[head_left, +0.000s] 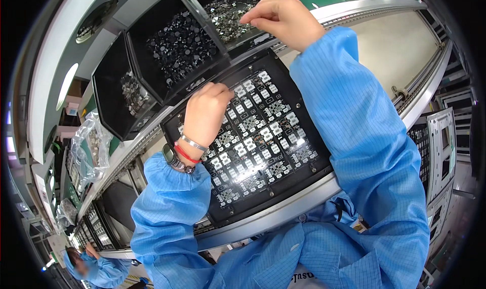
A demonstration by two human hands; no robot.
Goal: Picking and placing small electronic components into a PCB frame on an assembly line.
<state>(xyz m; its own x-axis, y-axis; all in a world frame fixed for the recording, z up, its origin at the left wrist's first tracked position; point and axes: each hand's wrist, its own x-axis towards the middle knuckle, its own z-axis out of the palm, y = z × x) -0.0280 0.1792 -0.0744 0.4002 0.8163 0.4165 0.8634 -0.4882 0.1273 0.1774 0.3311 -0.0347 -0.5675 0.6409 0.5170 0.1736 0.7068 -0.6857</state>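
Note:
A black tray holds circuit boards set with rows of white and metallic parts. At the tray's far left, my left hand is over the boards with its fingers curled down; what is at its fingertips is hidden. My right hand is held at the near right of a black bin of small silvery metal parts. Its thumb and fingers are pinched together, and anything between them is too small to make out. To the left of that bin stands another with small dark round parts.
A third black bin with a few silvery parts stands further left. Metal rails run along the tray's near side. A clear plastic bag lies at the left. Another person in blue is at the lower left.

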